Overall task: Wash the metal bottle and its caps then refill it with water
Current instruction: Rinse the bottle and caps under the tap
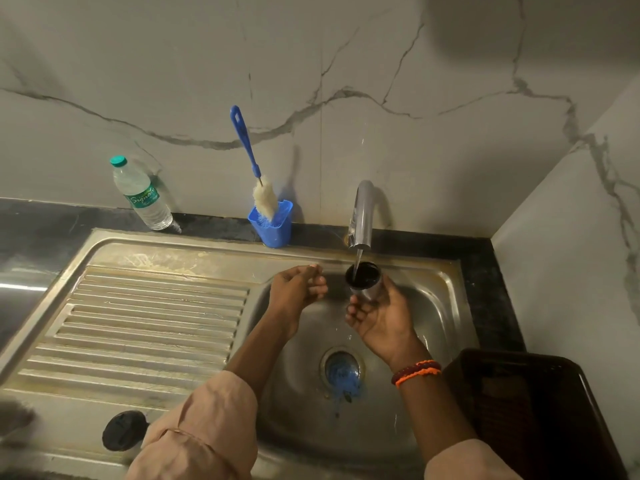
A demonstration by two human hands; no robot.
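Note:
A metal cup-shaped cap [364, 285] with a black inside is upright under the tap [362, 216], and a thin stream of water runs into it. My right hand [381, 318] grips it from below, over the sink basin [433, 306]. Just left of the cap, my left hand [298, 289] hovers with its fingers loosely curled and nothing in it. A round black cap [124, 430] lies on the sink's front left rim. No bottle body is plainly visible.
A blue bottle brush [254, 168] stands in a blue holder [273, 225] behind the sink. A plastic water bottle [142, 195] stands at the back left on the counter. The ribbed drainboard [145, 327] lies to the left. A dark basket [533, 410] sits at the right.

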